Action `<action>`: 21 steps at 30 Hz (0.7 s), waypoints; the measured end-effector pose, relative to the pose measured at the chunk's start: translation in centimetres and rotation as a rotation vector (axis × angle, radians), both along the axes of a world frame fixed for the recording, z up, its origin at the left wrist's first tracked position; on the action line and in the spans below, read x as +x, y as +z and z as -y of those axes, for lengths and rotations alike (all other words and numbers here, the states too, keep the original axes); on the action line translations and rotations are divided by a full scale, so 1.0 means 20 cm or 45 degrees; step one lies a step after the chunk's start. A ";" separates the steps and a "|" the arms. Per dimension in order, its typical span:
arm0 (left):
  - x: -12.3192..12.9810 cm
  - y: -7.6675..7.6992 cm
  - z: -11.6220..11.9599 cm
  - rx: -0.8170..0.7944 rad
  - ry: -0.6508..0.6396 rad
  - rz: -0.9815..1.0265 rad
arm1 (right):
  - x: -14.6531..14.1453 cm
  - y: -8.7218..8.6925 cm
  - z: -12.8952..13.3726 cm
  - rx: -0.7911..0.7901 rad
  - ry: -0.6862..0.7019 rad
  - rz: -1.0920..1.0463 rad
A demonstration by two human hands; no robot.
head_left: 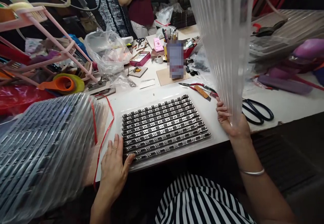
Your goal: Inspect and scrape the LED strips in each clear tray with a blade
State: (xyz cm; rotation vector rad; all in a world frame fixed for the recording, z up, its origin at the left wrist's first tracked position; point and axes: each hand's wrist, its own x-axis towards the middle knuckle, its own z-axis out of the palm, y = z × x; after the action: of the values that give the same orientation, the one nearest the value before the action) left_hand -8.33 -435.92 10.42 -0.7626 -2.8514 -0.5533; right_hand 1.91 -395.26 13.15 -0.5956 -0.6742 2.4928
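A clear plastic tray (pixel 212 143) lies flat at the table's front edge, filled with several slanting rows of black and silver connectors (pixel 164 128). Against its left side rests my left hand (pixel 113 163), fingers stretched out and the thumb over the near corner. My right hand (pixel 234 122) grips another clear ribbed plastic tray (pixel 225 48) by its lower end. That tray stands almost upright above the table, its top cut off by the picture's edge, and I see no connectors in it.
Filled trays (pixel 48 143) are stacked at left, with red string (pixel 110 116) beside them. Black-handled scissors (pixel 258 111), pliers (pixel 194 85) and an orange cutter (pixel 201 91) lie at right. A pink rack (pixel 58 45) stands back left. Another person (pixel 136 4) stands behind the table.
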 end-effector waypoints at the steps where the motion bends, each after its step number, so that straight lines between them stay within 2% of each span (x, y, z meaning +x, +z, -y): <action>1: 0.00 0.00 0.00 -0.027 -0.004 -0.014 | 0.00 0.01 0.01 -0.050 -0.014 -0.021; 4: 0.00 0.00 0.00 -0.052 0.004 -0.006 | 0.01 0.01 0.01 -0.115 -0.036 -0.040; 9: 0.00 0.00 -0.01 -0.023 0.023 0.022 | 0.02 -0.02 -0.02 0.060 -0.031 0.071; 13: 0.01 0.01 -0.01 -0.012 0.041 0.042 | 0.02 -0.05 -0.02 0.164 -0.014 0.062; 21: 0.03 0.06 -0.04 0.052 0.064 0.182 | 0.02 -0.05 0.00 0.072 -0.025 0.081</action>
State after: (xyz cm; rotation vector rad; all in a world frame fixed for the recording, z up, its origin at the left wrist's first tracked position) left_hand -7.70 -435.11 11.52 -0.6678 -2.9696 -0.6827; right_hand 2.41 -395.28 12.21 -0.6603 -0.7562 2.4368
